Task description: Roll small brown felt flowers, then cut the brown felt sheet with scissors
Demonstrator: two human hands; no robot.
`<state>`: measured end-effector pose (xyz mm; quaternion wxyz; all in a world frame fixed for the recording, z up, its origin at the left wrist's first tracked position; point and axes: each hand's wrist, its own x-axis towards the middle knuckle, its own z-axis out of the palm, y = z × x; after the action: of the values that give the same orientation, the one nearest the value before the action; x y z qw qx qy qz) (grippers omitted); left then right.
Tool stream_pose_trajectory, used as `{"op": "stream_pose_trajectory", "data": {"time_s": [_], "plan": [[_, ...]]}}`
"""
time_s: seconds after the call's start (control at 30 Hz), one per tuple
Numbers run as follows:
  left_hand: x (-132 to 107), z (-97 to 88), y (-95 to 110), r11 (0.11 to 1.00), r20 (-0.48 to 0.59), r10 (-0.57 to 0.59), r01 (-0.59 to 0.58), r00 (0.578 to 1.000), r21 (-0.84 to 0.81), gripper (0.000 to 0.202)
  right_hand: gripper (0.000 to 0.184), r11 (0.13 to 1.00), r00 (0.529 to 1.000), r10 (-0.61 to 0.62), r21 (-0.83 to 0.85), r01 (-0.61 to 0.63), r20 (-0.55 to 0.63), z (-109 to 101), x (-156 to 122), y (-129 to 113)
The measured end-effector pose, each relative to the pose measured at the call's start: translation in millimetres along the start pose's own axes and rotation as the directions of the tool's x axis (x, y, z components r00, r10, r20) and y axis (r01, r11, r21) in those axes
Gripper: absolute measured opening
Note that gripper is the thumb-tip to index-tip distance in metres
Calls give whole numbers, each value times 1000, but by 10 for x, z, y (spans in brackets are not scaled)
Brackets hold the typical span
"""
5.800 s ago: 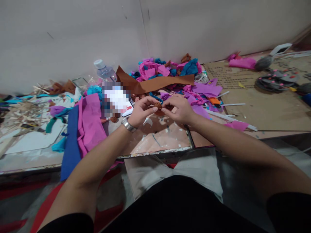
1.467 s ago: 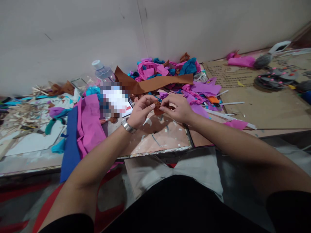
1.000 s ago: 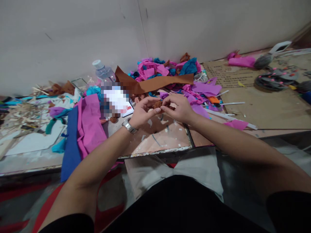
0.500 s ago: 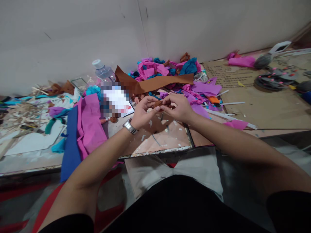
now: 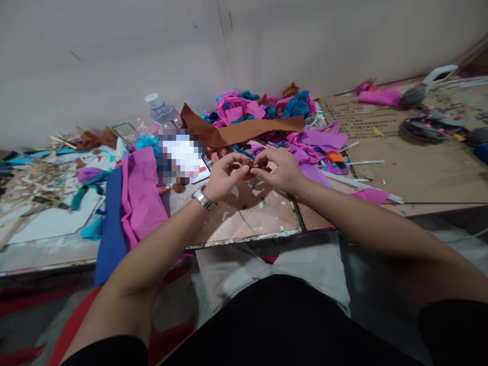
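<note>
A small crumpled piece of brown crepe paper (image 5: 248,163) is pinched between my two hands, just above the table. My left hand (image 5: 224,175), with a metal watch at its wrist, grips its left side between thumb and fingers. On the other side my right hand (image 5: 279,169) has thumb and forefinger closed on it, partly hiding it. Behind the hands lies a long strip of brown crepe paper (image 5: 255,131). A phone (image 5: 186,157), partly blurred out, stands left of my left hand, and a small brown paper ball (image 5: 178,188) rests below it.
Pink crepe paper (image 5: 145,198) and a blue sheet (image 5: 110,223) hang over the front edge at left. A plastic bottle (image 5: 163,113) stands behind the phone. Crumpled scraps (image 5: 244,108) lie along the wall. An orange-handled cutter (image 5: 335,158) and cardboard (image 5: 400,173) are at right.
The brown crepe paper has turned slightly between my fingers, and my left thumb and fingertips have shifted a little. Both arms stay in place.
</note>
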<state>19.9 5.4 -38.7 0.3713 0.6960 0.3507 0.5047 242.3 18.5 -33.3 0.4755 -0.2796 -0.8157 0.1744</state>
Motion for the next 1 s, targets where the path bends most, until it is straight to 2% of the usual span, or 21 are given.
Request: {"op": "stream_pose_trajectory", "data": {"time_s": [0.17,0.27,0.5,0.8,1.0], "plan": [[30,-44,-56,999,-32,13,-15,999,-38,38,26,997,997,-72,0,72,-17,-6,6,14],[36,-61,-107,997,-12,15,-16,1000,-81,36,23,994,994,-107,-10,107,-25,-8,6,22],[5,-77,-191,991,45,11,-5,999,-135,32,18,993,992,-121,-7,121,-42,-15,9,-19],[5,-102,-140,995,105,77,-69,991,-72,28,19,997,997,-68,31,69,-42,-17,8,-30],[1,-68,-98,987,99,143,-135,985,-87,45,24,998,999,-45,36,46,-25,-18,2,-21]]}}
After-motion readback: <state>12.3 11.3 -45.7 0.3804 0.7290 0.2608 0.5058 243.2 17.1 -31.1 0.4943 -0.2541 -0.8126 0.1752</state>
